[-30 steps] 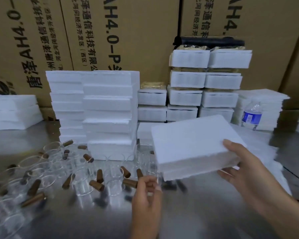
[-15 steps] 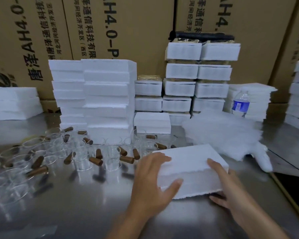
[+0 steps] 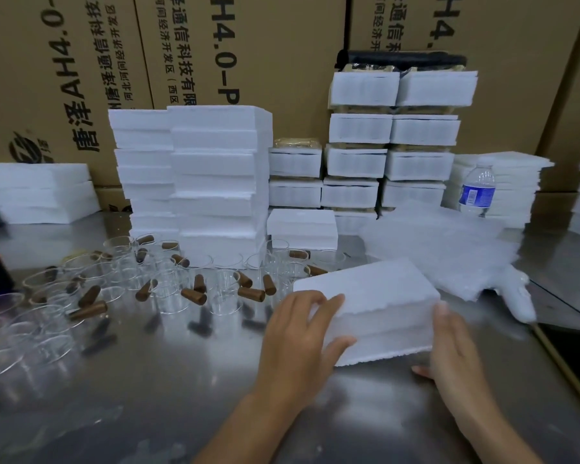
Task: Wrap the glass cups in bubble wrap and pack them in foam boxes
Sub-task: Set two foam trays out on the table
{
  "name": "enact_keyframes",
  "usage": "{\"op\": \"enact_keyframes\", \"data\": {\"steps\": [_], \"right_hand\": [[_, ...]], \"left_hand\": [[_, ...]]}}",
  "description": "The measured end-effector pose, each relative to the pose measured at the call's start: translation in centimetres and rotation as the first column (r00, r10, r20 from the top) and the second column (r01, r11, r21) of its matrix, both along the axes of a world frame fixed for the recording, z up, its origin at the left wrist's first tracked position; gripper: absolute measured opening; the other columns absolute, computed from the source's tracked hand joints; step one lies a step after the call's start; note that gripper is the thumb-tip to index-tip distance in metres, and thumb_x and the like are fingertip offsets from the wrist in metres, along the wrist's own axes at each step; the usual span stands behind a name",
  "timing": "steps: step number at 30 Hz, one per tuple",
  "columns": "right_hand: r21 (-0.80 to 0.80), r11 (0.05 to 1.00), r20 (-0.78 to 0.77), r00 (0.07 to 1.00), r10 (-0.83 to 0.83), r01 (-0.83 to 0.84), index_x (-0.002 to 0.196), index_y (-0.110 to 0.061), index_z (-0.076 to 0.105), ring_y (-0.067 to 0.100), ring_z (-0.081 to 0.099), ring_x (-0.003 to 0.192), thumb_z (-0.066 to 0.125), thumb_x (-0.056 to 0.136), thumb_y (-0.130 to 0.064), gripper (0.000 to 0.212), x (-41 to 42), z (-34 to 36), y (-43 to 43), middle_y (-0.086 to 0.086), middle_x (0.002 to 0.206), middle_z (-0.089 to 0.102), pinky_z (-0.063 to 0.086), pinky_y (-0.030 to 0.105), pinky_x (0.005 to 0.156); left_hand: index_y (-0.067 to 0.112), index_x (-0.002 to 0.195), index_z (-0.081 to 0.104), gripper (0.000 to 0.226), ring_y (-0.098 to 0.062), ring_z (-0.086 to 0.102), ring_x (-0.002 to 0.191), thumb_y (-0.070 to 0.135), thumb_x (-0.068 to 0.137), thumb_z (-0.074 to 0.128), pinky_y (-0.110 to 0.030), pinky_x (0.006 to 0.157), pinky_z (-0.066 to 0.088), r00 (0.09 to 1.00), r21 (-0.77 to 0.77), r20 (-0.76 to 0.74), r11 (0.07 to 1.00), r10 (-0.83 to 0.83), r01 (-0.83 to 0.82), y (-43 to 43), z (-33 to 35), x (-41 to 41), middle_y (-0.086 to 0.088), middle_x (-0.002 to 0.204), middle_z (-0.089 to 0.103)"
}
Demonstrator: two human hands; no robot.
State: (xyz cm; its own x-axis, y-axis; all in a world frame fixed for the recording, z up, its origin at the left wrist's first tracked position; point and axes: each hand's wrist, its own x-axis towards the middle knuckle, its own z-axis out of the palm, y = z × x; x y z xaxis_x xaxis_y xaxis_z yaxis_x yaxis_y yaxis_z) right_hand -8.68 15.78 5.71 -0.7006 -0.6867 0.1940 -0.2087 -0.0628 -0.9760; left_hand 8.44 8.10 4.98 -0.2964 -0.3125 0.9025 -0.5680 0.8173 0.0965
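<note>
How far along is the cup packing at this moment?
Done, apparently: stacked boxes at the back right, closed, gold material showing at their seams. In hand: the left hand grips a closed foam box on the steel table, the right hand flat against its end. Left: many bare glass cups stand unwrapped beside it, bubble wrap lying behind.

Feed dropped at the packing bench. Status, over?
Left hand grips foam box, left end; right hand flat against right end. Box lidded, on table. Glass cups unwrapped at left, bubble wrap behind. Nothing blocking.
</note>
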Motion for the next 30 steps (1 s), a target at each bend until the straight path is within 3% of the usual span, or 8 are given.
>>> {"op": "enact_keyframes", "data": {"steps": [6,9,12,16,19,21,23,30], "right_hand": [[-0.052,0.998,0.001,0.999,-0.038,0.038,0.094,-0.023,0.055,0.017,0.057,0.091,0.041,0.084,-0.061,0.042,-0.4,-0.3,0.2,0.000,0.099,0.059,0.045,0.036,0.076],[-0.057,0.997,-0.014,0.998,-0.060,0.059,0.096,-0.024,0.053,0.009,0.055,0.085,0.057,0.087,-0.042,0.021,-1.0,-0.7,0.2,-0.008,0.095,0.058,0.038,0.030,0.072],[-0.033,0.996,-0.009,0.996,-0.085,0.085,0.104,-0.020,0.051,0.013,0.055,0.084,0.067,0.084,-0.029,0.027,-1.4,-1.0,0.0,-0.004,0.098,0.057,0.039,0.031,0.074],[-0.037,0.992,-0.007,0.993,-0.121,0.121,0.108,-0.020,0.049,0.013,0.055,0.083,0.068,0.081,-0.029,0.034,-1.6,-1.2,-0.1,-0.005,0.097,0.055,0.040,0.032,0.072],[-0.029,0.994,0.006,0.994,-0.110,0.110,0.109,-0.023,0.046,0.010,0.054,0.082,0.067,0.081,-0.031,0.036,-1.6,-1.3,-0.2,-0.007,0.096,0.053,0.041,0.033,0.069],[-0.022,0.994,0.008,0.994,-0.105,0.106,0.109,-0.024,0.045,0.015,0.056,0.084,0.067,0.081,-0.030,0.037,-1.7,-1.4,-0.3,-0.005,0.099,0.053,0.043,0.034,0.069],[-0.016,0.994,-0.001,0.994,-0.105,0.105,0.109,-0.023,0.045,0.017,0.056,0.087,0.068,0.081,-0.029,0.037,-1.6,-1.4,-0.4,-0.003,0.102,0.053,0.042,0.034,0.069],[0.022,0.994,-0.018,0.994,-0.108,0.109,0.114,-0.017,0.045,0.021,0.053,0.092,0.067,0.082,-0.025,0.040,-1.6,-1.2,-0.2,0.002,0.107,0.053,0.039,0.034,0.075]], "left_hand": [[0.009,0.116,0.066,0.047,-0.017,0.055,0.098,0.043,0.083,0.056,-0.030,0.082,0.049,0.993,0.121,-0.114,0.992,0.037,-0.024,1.6,0.8,0.4,-0.006,0.104,0.062],[0.010,0.115,0.062,0.050,-0.014,0.047,0.101,0.049,0.082,0.060,-0.040,0.089,0.048,0.957,0.284,-0.279,0.959,0.081,0.001,2.8,1.8,1.1,0.006,0.105,0.056],[0.028,0.114,0.059,0.045,0.004,0.054,0.095,0.043,0.073,0.070,-0.005,0.077,0.039,0.788,0.530,-0.567,0.839,0.239,0.127,4.0,2.0,2.7,0.024,0.099,0.055],[0.026,0.090,0.061,0.021,0.011,0.064,0.070,0.020,0.077,0.076,-0.004,0.057,0.045,0.480,0.597,-0.784,0.690,0.393,0.410,4.5,0.7,5.8,0.010,0.092,0.068],[0.023,0.091,0.055,0.022,0.005,0.065,0.066,0.020,0.080,0.074,-0.021,0.059,0.052,0.491,0.679,-0.723,0.629,0.486,0.377,4.7,-0.1,7.1,0.007,0.087,0.065],[0.017,0.105,0.049,0.027,-0.014,0.067,0.071,0.016,0.086,0.068,-0.039,0.065,0.056,0.514,0.718,-0.684,0.600,0.517,0.352,4.6,-0.4,7.3,0.001,0.084,0.065],[0.015,0.111,0.044,0.031,-0.025,0.067,0.071,0.012,0.088,0.064,-0.046,0.067,0.056,0.528,0.733,-0.670,0.578,0.521,0.359,4.6,-0.5,7.4,0.000,0.080,0.064],[0.018,0.115,0.035,0.037,-0.016,0.064,0.075,0.014,0.090,0.063,-0.033,0.058,0.050,0.503,0.737,-0.675,0.509,0.540,0.444,4.5,0.2,8.4,-0.003,0.088,0.059]]}}
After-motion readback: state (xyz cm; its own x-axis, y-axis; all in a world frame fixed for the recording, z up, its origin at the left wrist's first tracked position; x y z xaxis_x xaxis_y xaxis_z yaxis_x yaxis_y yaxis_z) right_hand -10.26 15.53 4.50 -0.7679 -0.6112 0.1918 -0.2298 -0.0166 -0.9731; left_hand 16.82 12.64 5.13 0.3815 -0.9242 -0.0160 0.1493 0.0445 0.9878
